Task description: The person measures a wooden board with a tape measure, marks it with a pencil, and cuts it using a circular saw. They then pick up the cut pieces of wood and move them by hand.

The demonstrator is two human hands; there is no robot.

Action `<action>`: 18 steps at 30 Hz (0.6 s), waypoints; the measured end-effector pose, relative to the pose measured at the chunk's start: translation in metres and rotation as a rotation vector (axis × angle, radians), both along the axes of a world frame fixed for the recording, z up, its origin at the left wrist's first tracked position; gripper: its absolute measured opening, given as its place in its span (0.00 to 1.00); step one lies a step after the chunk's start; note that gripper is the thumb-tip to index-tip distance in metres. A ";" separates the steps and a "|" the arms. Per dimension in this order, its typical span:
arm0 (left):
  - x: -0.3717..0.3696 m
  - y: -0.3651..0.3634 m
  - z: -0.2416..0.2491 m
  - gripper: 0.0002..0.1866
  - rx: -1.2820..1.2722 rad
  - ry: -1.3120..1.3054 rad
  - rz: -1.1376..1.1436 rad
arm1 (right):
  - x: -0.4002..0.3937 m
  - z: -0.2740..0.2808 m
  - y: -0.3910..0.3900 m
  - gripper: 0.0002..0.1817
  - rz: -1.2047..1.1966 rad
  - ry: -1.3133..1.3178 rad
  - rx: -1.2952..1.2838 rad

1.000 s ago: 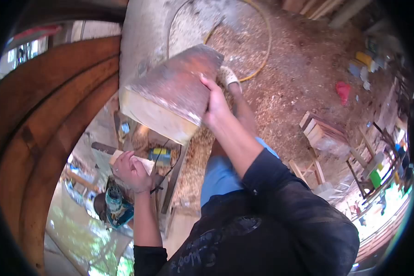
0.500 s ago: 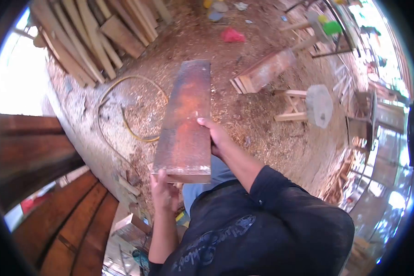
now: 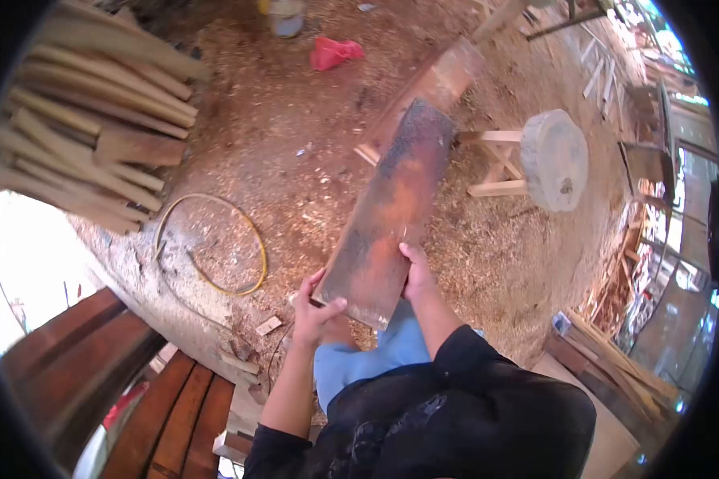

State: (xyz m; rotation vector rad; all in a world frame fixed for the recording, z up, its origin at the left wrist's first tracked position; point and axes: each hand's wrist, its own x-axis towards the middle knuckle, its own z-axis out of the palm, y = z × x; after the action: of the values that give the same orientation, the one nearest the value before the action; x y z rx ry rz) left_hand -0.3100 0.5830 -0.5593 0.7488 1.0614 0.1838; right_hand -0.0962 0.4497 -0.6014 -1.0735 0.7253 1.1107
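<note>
A thick wooden plank (image 3: 387,219), dark brown with an orange-red patch along its upper face, is held out in front of me and slants toward the upper right. My left hand (image 3: 315,310) grips its near left corner, thumb on top and fingers along the side. On the right edge, close to the near end, my right hand (image 3: 417,275) holds it with the thumb on the upper face; its other fingers are hidden underneath. The plank's far end overlaps a stack of boards (image 3: 447,76) on the ground behind it.
A round-topped wooden stool (image 3: 553,160) lies on its side at right. Several planks (image 3: 96,120) are piled upper left, near a looped yellow hose (image 3: 261,255). Dark reddish boards (image 3: 176,415) stand lower left. A pink bag (image 3: 335,53) lies on the shaving-strewn ground.
The plank has swung to the right, its far end now over the board stack. My view has turned right, and my left hand has shifted onto the plank's left corner.
</note>
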 end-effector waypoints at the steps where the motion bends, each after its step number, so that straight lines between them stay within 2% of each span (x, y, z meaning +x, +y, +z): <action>1: 0.023 -0.002 -0.012 0.46 0.063 0.009 -0.074 | 0.020 -0.017 -0.001 0.33 -0.044 0.014 -0.082; 2: 0.047 0.000 -0.024 0.47 0.129 0.017 -0.140 | 0.039 -0.020 0.006 0.35 -0.070 0.002 -0.096; 5: 0.111 0.007 -0.070 0.48 0.074 0.082 -0.125 | 0.095 -0.105 -0.016 0.37 -0.086 0.010 -0.105; 6: 0.147 0.017 -0.069 0.48 -0.015 0.052 -0.095 | 0.122 -0.113 -0.014 0.38 -0.079 -0.003 -0.094; 13: 0.327 0.053 -0.143 0.46 0.001 -0.113 -0.021 | 0.314 -0.124 0.053 0.38 0.004 -0.168 -0.088; 18: 0.376 0.073 -0.169 0.45 -0.035 -0.115 -0.012 | 0.366 -0.165 0.064 0.39 0.044 -0.187 -0.061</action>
State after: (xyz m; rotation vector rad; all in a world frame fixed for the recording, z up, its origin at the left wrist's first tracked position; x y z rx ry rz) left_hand 0.0656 0.6565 -0.7279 0.7042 0.9483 0.1956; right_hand 0.2700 0.5137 -0.7660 -1.2329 0.5923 1.0150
